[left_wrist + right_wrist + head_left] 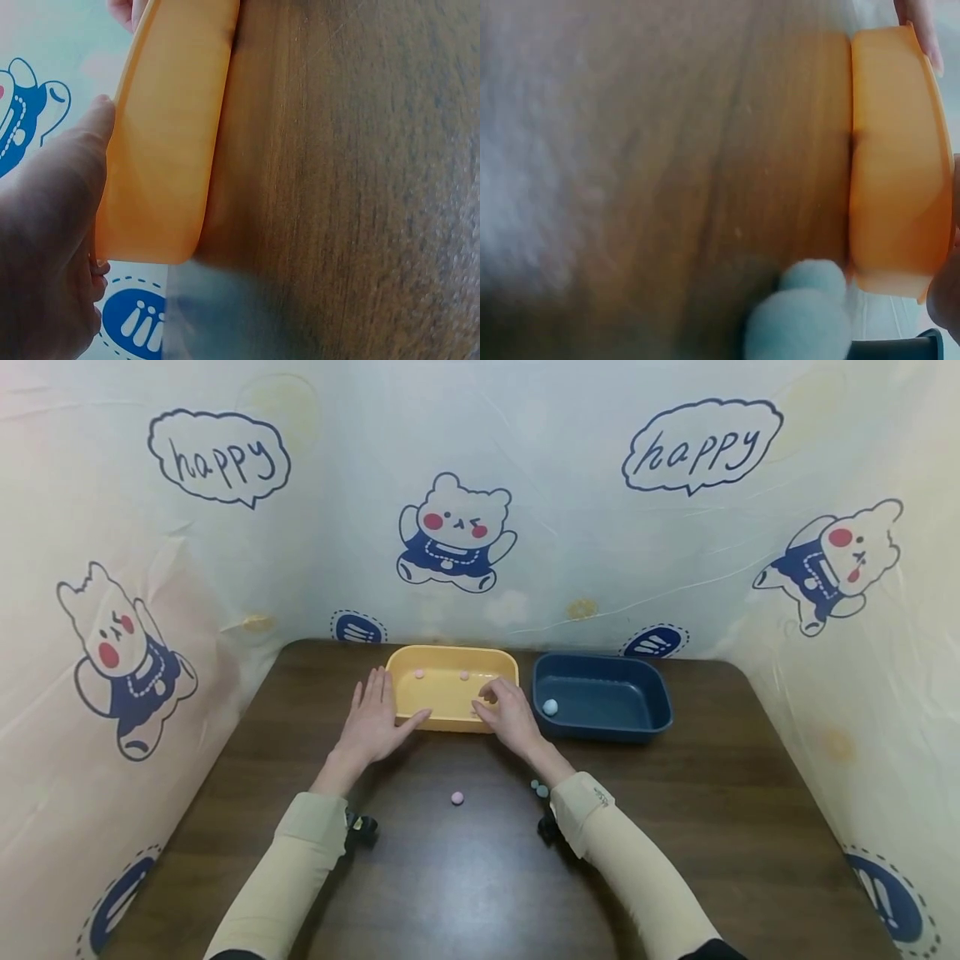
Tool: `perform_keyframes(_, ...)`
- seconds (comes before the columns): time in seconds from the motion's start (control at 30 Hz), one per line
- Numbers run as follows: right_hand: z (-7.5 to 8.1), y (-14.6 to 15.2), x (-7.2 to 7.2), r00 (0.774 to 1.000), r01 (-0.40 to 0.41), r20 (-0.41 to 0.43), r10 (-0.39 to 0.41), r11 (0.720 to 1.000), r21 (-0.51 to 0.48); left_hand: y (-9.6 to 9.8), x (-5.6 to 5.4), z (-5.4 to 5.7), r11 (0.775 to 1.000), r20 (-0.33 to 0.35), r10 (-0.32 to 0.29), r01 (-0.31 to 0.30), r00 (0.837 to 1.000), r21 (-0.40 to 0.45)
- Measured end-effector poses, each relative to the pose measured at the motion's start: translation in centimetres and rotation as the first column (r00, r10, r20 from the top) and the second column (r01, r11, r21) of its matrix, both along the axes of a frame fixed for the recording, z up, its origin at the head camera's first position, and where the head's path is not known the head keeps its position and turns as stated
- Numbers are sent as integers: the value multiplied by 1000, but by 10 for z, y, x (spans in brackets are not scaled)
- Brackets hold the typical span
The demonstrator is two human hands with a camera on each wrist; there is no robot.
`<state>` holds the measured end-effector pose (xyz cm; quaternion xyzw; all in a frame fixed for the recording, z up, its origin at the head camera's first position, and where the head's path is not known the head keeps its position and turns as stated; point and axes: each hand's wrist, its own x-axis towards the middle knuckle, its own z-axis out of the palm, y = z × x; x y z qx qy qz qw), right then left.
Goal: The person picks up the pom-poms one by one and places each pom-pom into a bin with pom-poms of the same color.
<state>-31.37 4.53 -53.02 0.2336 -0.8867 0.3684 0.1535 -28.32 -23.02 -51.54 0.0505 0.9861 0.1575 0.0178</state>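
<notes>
Spread out along the left end of a yellow tray (450,724), my left hand (372,718) rests on its rim, thumb reaching over the front edge. My right hand (512,714) hangs over the tray's right end with bent fingers, thumb and forefinger apart. Just under that thumb a small pinkish spot shows, partly hidden. Inside the tray lie two small pink pom-poms, a left one (419,674) and a right one (464,675). In the right wrist view, light blue pom-poms (799,326) sit on the table before the tray.
To the right stands a dark blue tray (611,732) with a pale blue pom-pom (551,707) in its front left corner. A pink pom-pom (457,797) lies on the brown table (450,893). Printed cloth (562,568) hangs behind and at both sides.
</notes>
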Motion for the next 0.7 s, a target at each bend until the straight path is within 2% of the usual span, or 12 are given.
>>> perform_keyframes(0.23,-8,-1,-1,999,13,-40,-14,1000,-27,-1,0,0,1000,4,0,0,1000,1)
perform_keyframes(0.47,-2,3,1,1000,2,21,-3,999,37,0,-2,0,1000,11,-6,6,1000,2)
perform_keyframes(0.7,4,11,10,999,-38,-4,38,996,82,-2,0,2,1000,8,-10,10,1000,9)
